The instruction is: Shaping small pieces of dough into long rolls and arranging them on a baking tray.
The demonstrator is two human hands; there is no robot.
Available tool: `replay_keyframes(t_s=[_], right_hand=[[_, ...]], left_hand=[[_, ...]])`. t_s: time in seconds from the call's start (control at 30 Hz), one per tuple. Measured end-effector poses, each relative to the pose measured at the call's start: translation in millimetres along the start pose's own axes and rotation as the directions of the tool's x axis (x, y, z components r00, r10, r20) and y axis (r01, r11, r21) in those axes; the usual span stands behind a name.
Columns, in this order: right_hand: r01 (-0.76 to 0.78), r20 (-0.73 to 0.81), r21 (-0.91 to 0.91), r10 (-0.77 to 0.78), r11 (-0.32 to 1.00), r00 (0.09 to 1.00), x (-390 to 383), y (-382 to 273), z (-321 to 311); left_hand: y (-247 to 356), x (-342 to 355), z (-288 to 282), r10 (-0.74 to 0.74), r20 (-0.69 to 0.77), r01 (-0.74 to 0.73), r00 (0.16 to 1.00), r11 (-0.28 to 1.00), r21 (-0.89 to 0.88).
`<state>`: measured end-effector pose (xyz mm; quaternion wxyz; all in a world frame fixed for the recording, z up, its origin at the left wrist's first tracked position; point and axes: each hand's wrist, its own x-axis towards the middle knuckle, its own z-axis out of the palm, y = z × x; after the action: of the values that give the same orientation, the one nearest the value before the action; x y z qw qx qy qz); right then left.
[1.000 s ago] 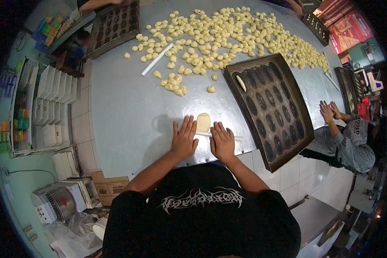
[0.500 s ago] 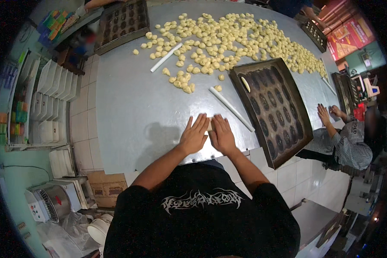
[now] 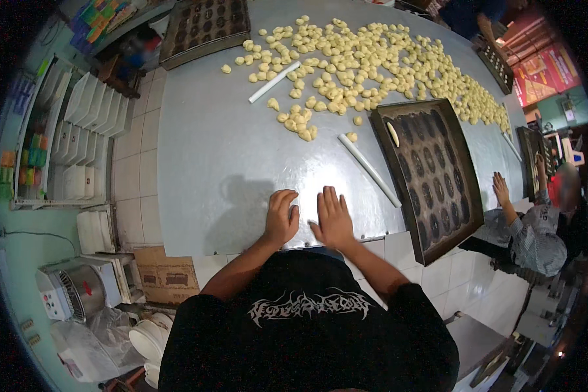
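Observation:
Near the front edge of the metal table, my left hand has its fingers curled inward, with whatever is under them hidden. My right hand lies beside it, palm down, fingers stretched out. A white rolling pin lies diagonally to the right, between my hands and a dark, stained baking tray with oval marks. One elongated dough piece rests in that tray. Several pale dough balls are spread across the far half of the table, and another white pin lies near their left side.
A co-worker's hand rests at the table's right side; another person is at the far right. Other trays stand at the back left and right. Left are white bins; a machine stands lower left.
The rolling pin under my hands moved to the right and was let go. The flat dough seen earlier is out of sight. My left fingers have curled; the view has shifted.

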<state>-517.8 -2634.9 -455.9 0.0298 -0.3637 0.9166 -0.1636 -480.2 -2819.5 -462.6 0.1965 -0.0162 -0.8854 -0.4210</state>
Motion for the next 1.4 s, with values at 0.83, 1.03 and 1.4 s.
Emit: replay_keyframes(t_s=[0.83,1.03,1.4], right_hand=[[0.011,-0.197,0.355,0.063,0.935,0.978,79.9,130.8,-63.8],[-0.114,-0.804,0.396,0.404,0.911,0.436,103.6,185.3,-169.7],[-0.481,-0.402,0.183,0.512,0.857,0.759,63.9,321.3,-98.0]], left_hand=[[-38.9,166.9,78.1,-0.091,-0.196,0.118,0.976,0.984,0.134],[-41.5,151.2,64.3,0.03,-0.235,0.037,0.972,0.961,0.276],[-33.3,163.1,69.2,0.064,-0.2,0.03,0.978,0.9,0.434]])
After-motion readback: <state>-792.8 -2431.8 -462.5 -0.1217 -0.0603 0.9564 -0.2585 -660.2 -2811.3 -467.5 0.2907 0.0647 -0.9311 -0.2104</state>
